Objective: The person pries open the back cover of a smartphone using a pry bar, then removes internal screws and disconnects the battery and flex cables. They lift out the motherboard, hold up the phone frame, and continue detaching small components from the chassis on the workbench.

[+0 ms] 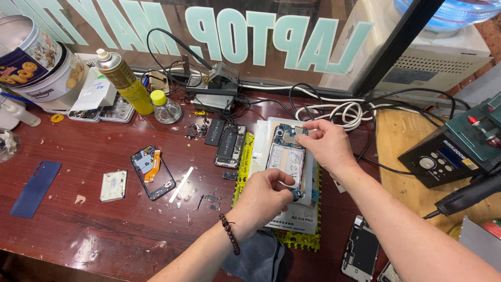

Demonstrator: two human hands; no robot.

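Observation:
An opened phone point(285, 156) with its board exposed lies on a white mat point(309, 180) in the middle of the bench. My right hand point(326, 144) pinches the phone's upper right corner, by the camera end. My left hand point(263, 197), with a bead bracelet on the wrist, rests at the phone's lower edge. It grips a small tool with a blue end point(297, 195).
Another stripped phone frame with an orange flex point(152, 172), a battery and dark phone body point(228, 145), a blue back cover point(35, 188), a spray can point(124, 81), a small bottle point(166, 107), a cookie tin point(36, 60), cables point(339, 112), a station box point(459, 151) at right.

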